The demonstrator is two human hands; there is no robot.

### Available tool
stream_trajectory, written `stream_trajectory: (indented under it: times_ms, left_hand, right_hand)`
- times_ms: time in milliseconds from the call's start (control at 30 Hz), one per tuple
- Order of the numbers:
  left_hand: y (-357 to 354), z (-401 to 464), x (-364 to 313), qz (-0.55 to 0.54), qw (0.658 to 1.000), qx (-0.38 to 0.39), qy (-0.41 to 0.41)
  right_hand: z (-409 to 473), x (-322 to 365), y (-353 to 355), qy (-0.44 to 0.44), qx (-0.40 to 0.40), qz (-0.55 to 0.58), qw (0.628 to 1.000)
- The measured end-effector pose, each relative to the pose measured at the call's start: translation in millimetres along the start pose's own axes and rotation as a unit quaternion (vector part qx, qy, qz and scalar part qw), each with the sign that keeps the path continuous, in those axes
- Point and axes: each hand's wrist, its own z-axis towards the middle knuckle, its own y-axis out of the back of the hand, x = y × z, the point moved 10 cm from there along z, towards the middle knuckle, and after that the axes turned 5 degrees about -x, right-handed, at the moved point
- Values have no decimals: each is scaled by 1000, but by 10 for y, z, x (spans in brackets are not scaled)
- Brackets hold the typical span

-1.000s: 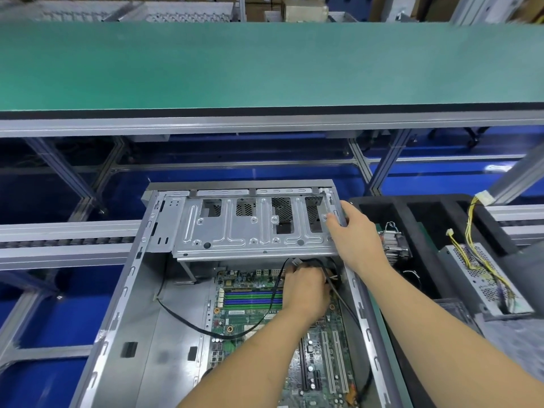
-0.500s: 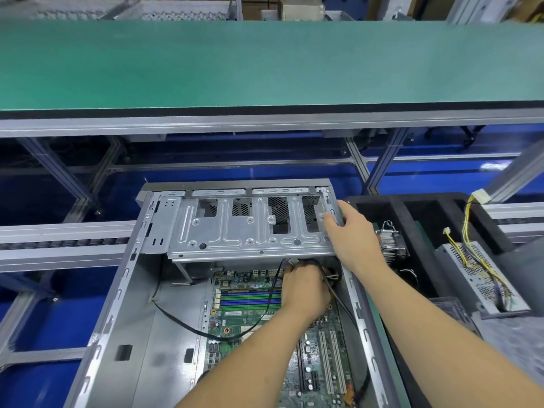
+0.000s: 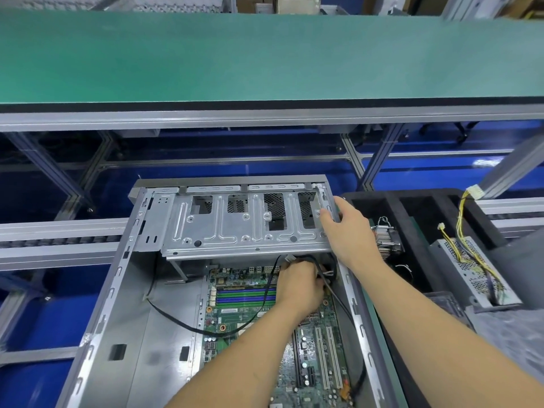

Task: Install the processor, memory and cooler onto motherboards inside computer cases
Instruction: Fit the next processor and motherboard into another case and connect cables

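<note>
Nothing moved: right hand point(image 3: 348, 231) grips drive cage point(image 3: 244, 225), left hand point(image 3: 300, 285) clutches cables point(image 3: 319, 262).

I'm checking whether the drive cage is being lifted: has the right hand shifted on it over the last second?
No. The right hand still grips the drive cage at its right end, just as near the case far rim.

A long green belt point(image 3: 265, 54) ran across the top, on a grey metal frame point(image 3: 265, 116). The floor point(image 3: 426, 172) under it was blue. A black foam tray point(image 3: 412, 207) sat on the right. Beside it lay a silver metal box point(image 3: 471, 275) with yellow wires point(image 3: 462, 219) coming out. Brown boxes point(image 3: 256, 2) stood far behind.
</note>
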Motion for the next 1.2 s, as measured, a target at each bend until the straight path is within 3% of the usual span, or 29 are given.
stream_trajectory:
  times_ms: [333,867,1200]
  left_hand:
    - [-49,22,94,-80,996,25,32]
    - [-14,7,71,-26,999,-24,10]
    - [-34,15,21,0,1000,-14,-25]
  right_hand:
    - [11,-9,3,4,-1,-6,1000]
    - [17,-25,-1,-6,-5,1,1000]
    - [19,-32,-2,-8,-1,16,1000]
